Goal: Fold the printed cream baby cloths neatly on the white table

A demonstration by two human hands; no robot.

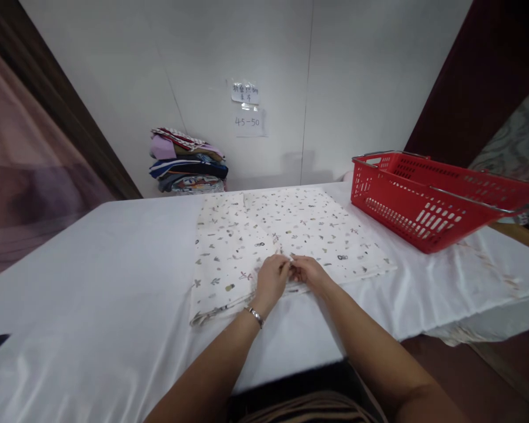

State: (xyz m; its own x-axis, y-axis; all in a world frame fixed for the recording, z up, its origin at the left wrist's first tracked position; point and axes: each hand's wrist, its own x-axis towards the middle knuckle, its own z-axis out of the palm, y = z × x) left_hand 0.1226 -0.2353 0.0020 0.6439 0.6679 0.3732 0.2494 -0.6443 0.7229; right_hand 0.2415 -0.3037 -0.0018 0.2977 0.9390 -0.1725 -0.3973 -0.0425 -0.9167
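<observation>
A white tablecloth (229,235) printed with small dark motifs lies folded in layers on the table in front of me. My left hand (271,277) pinches the cloth at the middle of its near edge. Right beside it, my right hand (307,271) grips the same edge, fingers curled and the fingertips of both hands almost touching. A crease runs away from the hands across the cloth. Its near left corner shows several stacked layers. The bit of cloth between my fingertips is mostly hidden.
A red plastic basket (405,202) with metal handles stands on the right of the white-covered table (114,294). Behind the table, a stack of folded fabrics (189,161) rests against the wall. Two handwritten paper signs (250,123) are on the wall.
</observation>
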